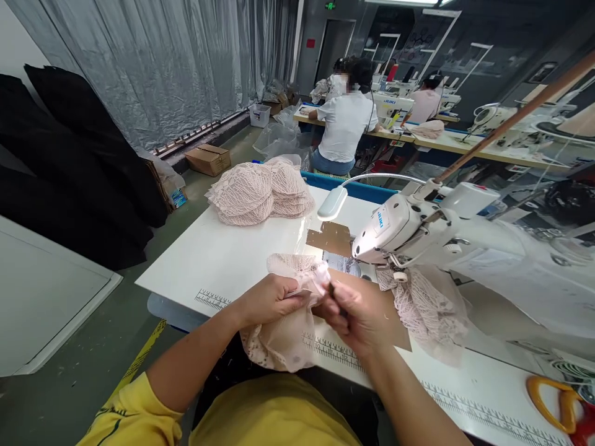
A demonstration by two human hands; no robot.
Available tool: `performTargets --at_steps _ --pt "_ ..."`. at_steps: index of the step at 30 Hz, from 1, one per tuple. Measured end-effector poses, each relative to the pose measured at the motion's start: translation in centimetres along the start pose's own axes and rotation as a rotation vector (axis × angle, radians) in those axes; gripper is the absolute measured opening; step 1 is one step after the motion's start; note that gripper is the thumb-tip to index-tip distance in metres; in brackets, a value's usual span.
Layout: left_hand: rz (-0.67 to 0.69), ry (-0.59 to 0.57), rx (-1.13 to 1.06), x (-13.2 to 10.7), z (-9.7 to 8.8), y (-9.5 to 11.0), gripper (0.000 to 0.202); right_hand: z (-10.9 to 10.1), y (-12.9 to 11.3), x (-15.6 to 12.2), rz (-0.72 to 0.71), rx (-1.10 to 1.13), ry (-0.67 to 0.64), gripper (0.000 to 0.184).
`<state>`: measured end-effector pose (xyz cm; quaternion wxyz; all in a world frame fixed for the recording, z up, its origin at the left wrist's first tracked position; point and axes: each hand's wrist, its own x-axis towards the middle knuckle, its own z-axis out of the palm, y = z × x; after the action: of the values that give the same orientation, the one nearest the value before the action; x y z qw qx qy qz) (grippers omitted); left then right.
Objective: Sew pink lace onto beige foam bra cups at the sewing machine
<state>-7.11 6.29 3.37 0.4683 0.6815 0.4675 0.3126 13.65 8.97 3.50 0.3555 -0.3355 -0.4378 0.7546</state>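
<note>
My left hand [269, 298] is closed on a piece of pale pink lace fabric [288, 328] that drapes over the near edge of the white sewing table [218, 254]. My right hand [360, 313] pinches a small dark tool [335, 296] at the lace's upper edge, close to my left fingers. Just right of my hands stands a white sewing machine [409, 226], with more pink lace [427, 310] lying under its head.
A stack of pink lace pieces [260, 192] lies at the table's far left. A lamp head [332, 203] hangs over the middle. Orange-handled scissors [560, 402] lie at the far right. A cardboard box [208, 159] sits on the floor. Other people sew at benches behind.
</note>
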Motion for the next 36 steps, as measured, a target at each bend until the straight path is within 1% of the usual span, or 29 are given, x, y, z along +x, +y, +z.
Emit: performTargets --at_steps 2,3,5,6,7,9,10,11,12,13,14,16,17,18,20,21,22,23,24,25,26,28,29,30,31,32,34,35,36 --pt "-0.046 -0.033 0.032 -0.1 -0.2 -0.5 0.041 -1.4 -0.5 -1.2 -0.134 -0.046 0.132 0.035" --pt "-0.071 -0.036 0.014 -0.3 -0.4 -0.8 0.037 -2.4 -0.7 -2.0 -0.197 -0.126 0.205 0.035" --pt "-0.097 -0.011 -0.065 -0.6 -0.8 -1.2 0.03 -4.9 -0.7 -3.7 -0.221 -0.487 0.306 0.037" --pt "-0.1 0.009 -0.106 -0.8 -1.2 -1.4 0.033 -6.3 -0.6 -4.6 -0.247 -0.719 0.374 0.036" --pt "-0.103 0.031 -0.14 -1.1 -1.6 -1.6 0.042 -7.8 -0.4 -5.4 -0.276 -0.971 0.434 0.034" --pt "-0.127 0.064 -0.168 -1.5 -2.5 -1.9 0.059 -10.8 0.2 -6.8 -0.331 -1.434 0.488 0.033" --pt "-0.146 0.075 -0.166 -1.7 -3.1 -2.0 0.064 -12.1 0.5 -7.3 -0.368 -1.6 0.48 0.035" --pt "-0.165 0.075 -0.159 -1.8 -3.6 -2.2 0.066 -13.0 0.7 -7.7 -0.411 -1.713 0.485 0.037" --pt "-0.183 0.07 -0.154 -1.9 -4.2 -2.3 0.066 -13.5 0.9 -7.9 -0.46 -1.787 0.497 0.039" --pt "-0.198 0.062 -0.152 -1.9 -4.7 -2.5 0.066 -13.6 1.0 -8.1 -0.508 -1.821 0.51 0.039" --pt "-0.213 0.053 -0.156 -1.8 -5.2 -2.6 0.067 -13.0 1.0 -8.0 -0.549 -1.824 0.517 0.038" --pt "-0.234 0.026 -0.164 -1.4 -5.9 -2.7 0.069 -10.4 1.0 -7.0 -0.617 -1.771 0.469 0.034" --pt "-0.238 0.01 -0.164 -1.1 -6.1 -2.7 0.069 -8.5 1.0 -6.2 -0.643 -1.732 0.375 0.035" --pt "-0.234 -0.001 -0.155 -0.6 -6.3 -2.7 0.069 -6.3 1.0 -5.0 -0.706 -1.699 0.247 0.038" --pt "-0.209 -0.023 -0.114 0.5 -6.9 -2.7 0.067 -2.1 1.0 -1.9 -0.774 -1.647 0.061 0.043" --pt "-0.193 -0.031 -0.083 1.0 -7.3 -2.6 0.065 -0.3 1.0 -0.2 -0.74 -1.646 -0.04 0.047" --pt "-0.18 -0.032 -0.034 1.5 -7.8 -2.5 0.062 1.2 1.0 1.4 -0.67 -1.664 -0.116 0.048" --pt "-0.172 -0.014 0.039 1.9 -8.4 -2.3 0.059 2.3 0.9 2.8 -0.566 -1.694 -0.152 0.044" --pt "-0.167 0.033 0.139 2.2 -9.0 -2.0 0.057 3.0 0.9 3.9 -0.429 -1.727 -0.154 0.035" --pt "-0.161 0.106 0.265 2.1 -9.6 -1.7 0.056 3.3 0.8 4.6 -0.385 -1.731 -0.144 0.023" --pt "-0.156 0.195 0.408 1.9 -10.0 -1.4 0.056 3.3 0.6 4.8 -0.346 -1.745 -0.13 0.016" --pt "-0.151 0.329 0.68 0.6 -10.3 -0.8 0.058 2.4 0.4 3.9 -0.312 -1.692 -0.125 0.013" --pt "-0.158 0.348 0.786 -0.3 -10.0 -0.7 0.058 1.8 0.3 3.0 -0.29 -1.611 -0.145 0.014" --pt "-0.174 0.32 0.848 -1.2 -9.5 -0.8 0.058 1.0 0.2 1.8 -0.243 -1.422 -0.184 0.015" --pt "-0.189 0.287 0.873 -2.2 -8.8 -1.1 0.057 0.1 0.3 0.6 -0.169 -1.165 -0.217 0.017" --pt "-0.202 0.242 0.886 -3.0 -8.1 -1.5 0.058 -0.8 0.4 -0.8 -0.091 -0.897 -0.217 0.021" --pt "-0.177 0.187 0.921 -4.0 -6.7 -2.7 0.053 -2.6 0.5 -3.5 -0.015 -0.454 -0.097 0.029" --pt "-0.141 0.188 0.941 -4.3 -6.3 -3.4 0.047 -3.5 0.4 -4.8 -0.036 -0.328 0.007 0.032" --pt "-0.098 0.187 0.954 -4.4 -6.2 -4.0 0.043 -4.4 0.1 -6.3 -0.082 -0.271 0.125 0.033"
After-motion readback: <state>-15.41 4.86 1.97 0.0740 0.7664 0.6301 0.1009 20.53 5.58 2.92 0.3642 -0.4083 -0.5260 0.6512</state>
